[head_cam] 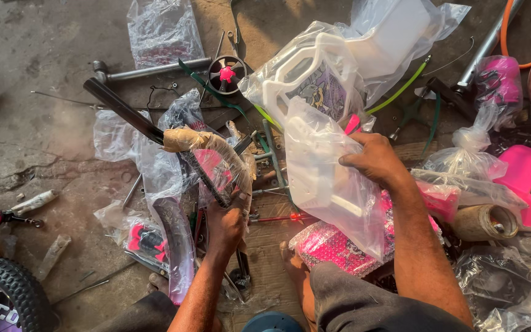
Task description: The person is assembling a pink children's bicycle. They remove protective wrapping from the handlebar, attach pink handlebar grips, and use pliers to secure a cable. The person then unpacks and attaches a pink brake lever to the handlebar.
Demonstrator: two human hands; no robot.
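Left hand (227, 222) clenched around wrapped black frame (207, 161), right hand (373, 158) pinching clear bag (327, 178)

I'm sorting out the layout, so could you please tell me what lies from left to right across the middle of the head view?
Small black tyre → left hand gripping a plastic-wrapped black and pink part → right hand holding a white plastic piece in a clear bag → tan tape roll → pink plastic part.

Black tyre (7, 289), pink seat (523, 175)
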